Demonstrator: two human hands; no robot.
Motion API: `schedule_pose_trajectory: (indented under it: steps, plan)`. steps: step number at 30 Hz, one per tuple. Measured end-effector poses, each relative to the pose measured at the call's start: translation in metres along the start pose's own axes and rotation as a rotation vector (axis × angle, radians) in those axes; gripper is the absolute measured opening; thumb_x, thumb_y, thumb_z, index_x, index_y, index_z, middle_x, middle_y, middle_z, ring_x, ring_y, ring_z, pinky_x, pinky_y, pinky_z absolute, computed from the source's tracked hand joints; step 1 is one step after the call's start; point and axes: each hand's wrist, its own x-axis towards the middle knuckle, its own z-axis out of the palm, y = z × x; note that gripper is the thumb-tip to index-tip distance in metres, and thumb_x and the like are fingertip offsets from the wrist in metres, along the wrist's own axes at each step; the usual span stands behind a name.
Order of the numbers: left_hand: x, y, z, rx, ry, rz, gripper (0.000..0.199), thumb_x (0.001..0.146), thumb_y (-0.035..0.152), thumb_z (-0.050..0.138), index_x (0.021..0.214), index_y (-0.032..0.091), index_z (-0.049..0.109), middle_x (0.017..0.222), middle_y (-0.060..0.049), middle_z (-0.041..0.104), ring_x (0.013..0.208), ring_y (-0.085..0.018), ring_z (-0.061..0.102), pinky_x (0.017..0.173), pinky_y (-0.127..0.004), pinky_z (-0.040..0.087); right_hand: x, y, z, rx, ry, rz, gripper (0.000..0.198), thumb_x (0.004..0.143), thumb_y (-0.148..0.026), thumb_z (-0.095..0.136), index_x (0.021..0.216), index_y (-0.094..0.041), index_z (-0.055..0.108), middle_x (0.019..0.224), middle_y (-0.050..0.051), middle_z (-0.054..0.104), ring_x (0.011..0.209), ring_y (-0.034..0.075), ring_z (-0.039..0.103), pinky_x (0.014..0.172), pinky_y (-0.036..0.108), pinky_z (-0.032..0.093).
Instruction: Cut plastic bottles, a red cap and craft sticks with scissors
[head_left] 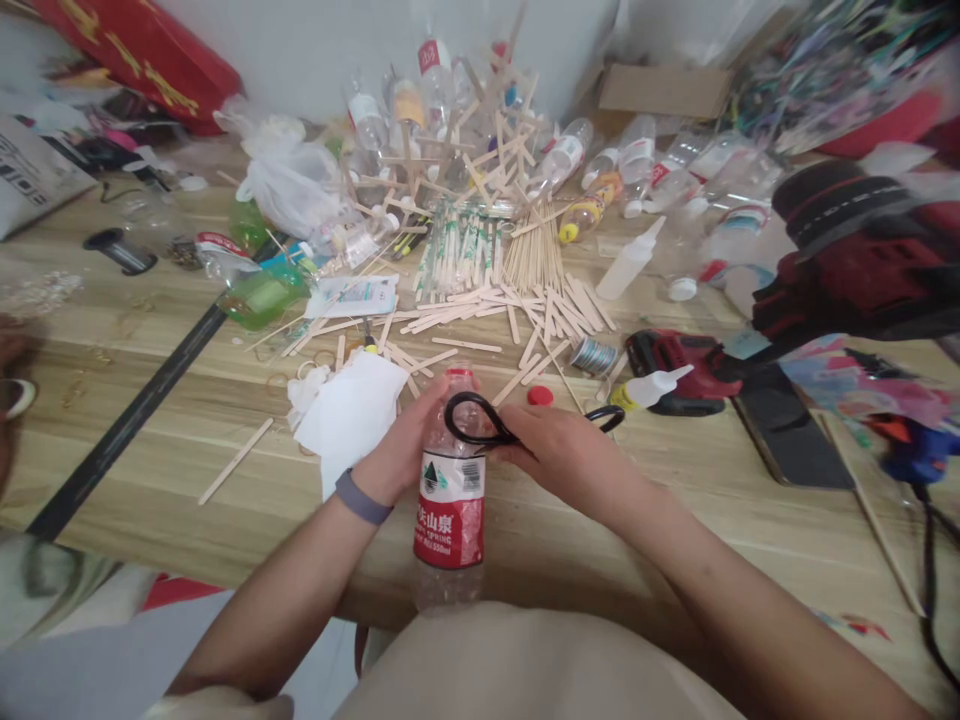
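An upright clear plastic bottle [450, 530] with a red and white label stands at the table's front edge, close to my body. My left hand [409, 440], with a grey band on the wrist, is closed around the bottle's upper left side. In my right hand [551, 450] are what look like black-handled scissors [469, 418]; one loop lies across the bottle's shoulder and another shows beyond my knuckles. Their blades are hidden. A red bottle cap [539, 396] lies just past my right hand. White paper [360, 410] rests left of the bottle.
Wooden craft sticks [465, 310] spread across the middle, with several empty bottles [562, 155] behind. A wire spool [595, 356], glue bottle [652, 387], red power tool [847, 270] and phone [795, 425] lie right. A black strip [142, 420] crosses the left; another person's hand is at the left edge.
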Motion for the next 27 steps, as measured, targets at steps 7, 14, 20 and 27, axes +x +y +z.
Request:
schedule_pose_trajectory:
  steps: [7,14,20,27]
  plan:
    - [0.001,-0.004,-0.002,0.043,0.01,-0.042,0.03,0.092,0.04,0.061,0.095,0.012,0.073,0.08,-0.007,0.076,0.081,-0.022,0.073,0.076,-0.03,0.057,0.005,0.002,-0.003,0.057,-0.146,-0.115,0.047,0.096,-0.036,0.062,0.135,-0.012,0.052,0.112,0.014,0.073,0.096,0.026,0.069,0.074,0.031,0.047]
    - [0.003,-0.009,-0.006,0.051,0.03,-0.013,0.026,0.085,0.04,0.067,0.088,0.015,0.073,0.081,-0.006,0.076,0.085,-0.023,0.073,0.077,-0.03,0.057,0.003,-0.011,0.001,0.179,-0.212,0.031,0.06,0.092,-0.038,0.066,0.142,-0.009,0.047,0.112,0.017,0.072,0.099,0.03,0.069,0.074,0.033,0.048]
    - [-0.002,-0.011,0.001,0.144,-0.019,0.044,0.029,0.08,0.044,0.071,0.078,0.015,0.072,0.074,-0.005,0.073,0.069,-0.019,0.069,0.065,-0.027,0.054,-0.003,-0.01,0.003,0.344,-0.187,0.02,0.026,0.09,-0.037,0.068,0.105,-0.015,0.066,0.105,0.011,0.073,0.095,0.026,0.068,0.072,0.029,0.044]
    - [-0.006,-0.011,0.006,0.333,0.125,0.171,0.032,0.076,0.046,0.071,0.082,0.015,0.072,0.077,-0.006,0.073,0.068,-0.019,0.066,0.066,-0.031,0.054,-0.008,-0.018,-0.004,0.386,-0.244,0.14,0.022,0.091,-0.038,0.064,0.095,-0.017,0.065,0.095,0.007,0.071,0.082,0.022,0.064,0.064,0.028,0.036]
